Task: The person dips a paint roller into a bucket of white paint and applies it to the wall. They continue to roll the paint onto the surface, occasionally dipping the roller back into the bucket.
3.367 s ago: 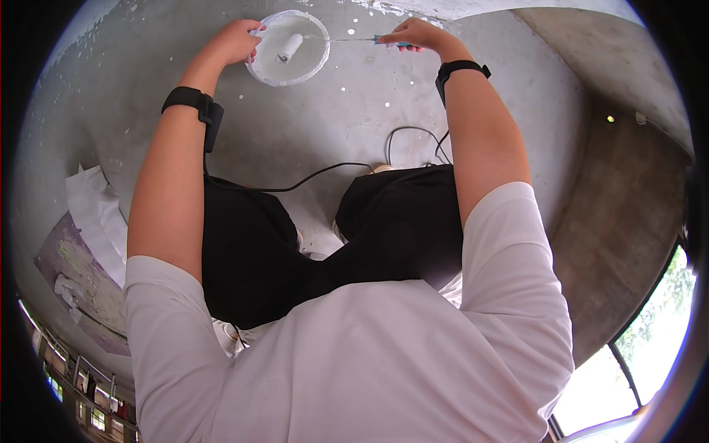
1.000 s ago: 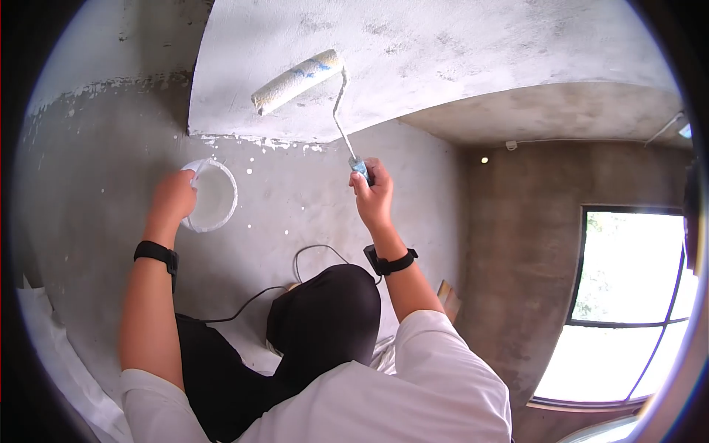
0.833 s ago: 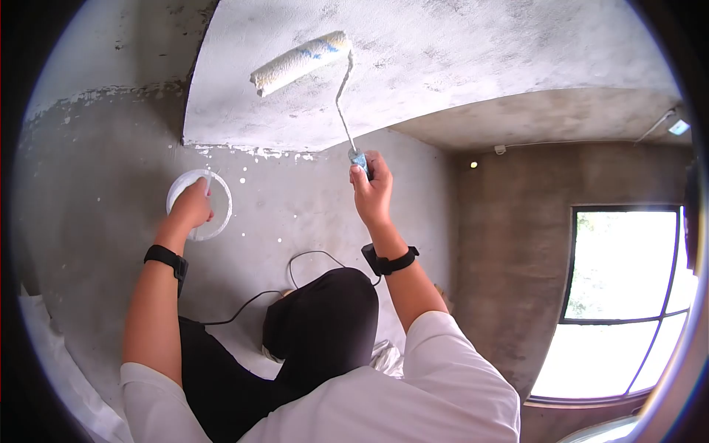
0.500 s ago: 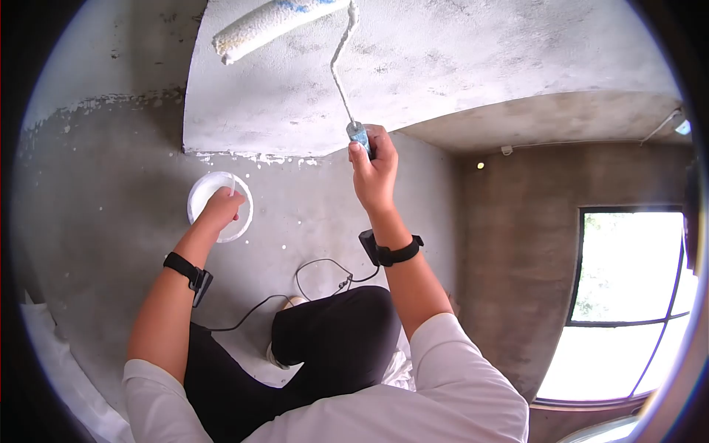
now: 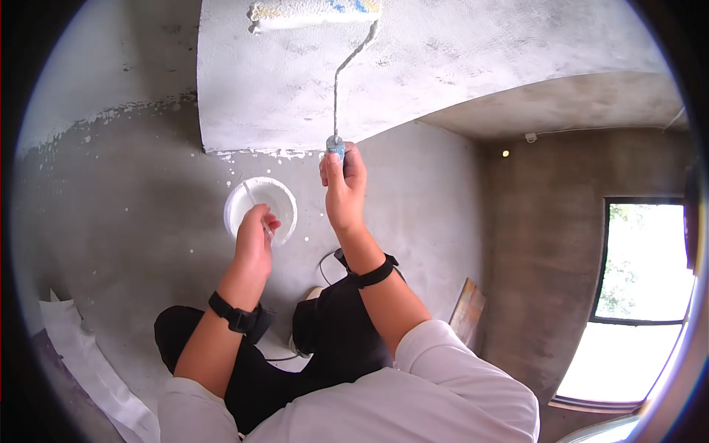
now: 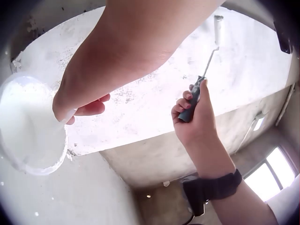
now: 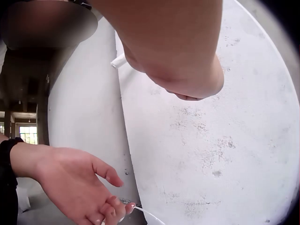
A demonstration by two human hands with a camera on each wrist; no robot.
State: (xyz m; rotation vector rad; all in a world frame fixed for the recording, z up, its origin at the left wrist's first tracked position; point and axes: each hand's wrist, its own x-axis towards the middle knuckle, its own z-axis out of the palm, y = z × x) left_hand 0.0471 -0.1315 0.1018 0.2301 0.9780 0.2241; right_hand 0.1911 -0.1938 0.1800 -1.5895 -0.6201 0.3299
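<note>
The right hand [image 5: 345,188] grips the blue handle [image 5: 335,146] of a paint roller, its thumb along the handle. Up at the top edge of the head view, the white, blue-flecked roller sleeve [image 5: 314,13] lies nearly level over the whitened surface [image 5: 266,88]; whether it touches cannot be told. A round white bucket [image 5: 230,210] hangs from the left hand [image 5: 255,240], whose fingers curl round its thin white bail. In the right wrist view, the bail [image 7: 150,215] runs from the curled fingers of the left hand [image 7: 77,183]. White paint coats the bucket inside.
Grey wall [image 5: 162,199] with white spatters lies below the whitened surface. A brown wall [image 5: 543,258] and a bright window [image 5: 635,280] stand at the right. A board [image 5: 467,310] leans low right; white sheeting [image 5: 96,369] lies lower left. A black cable [image 5: 323,269] runs near the knees.
The roller has come up out of the bucket to the whitened surface. Over the last half second its sleeve turned more level and shifted right, while the left hand and bucket moved right, nearer the right hand.
</note>
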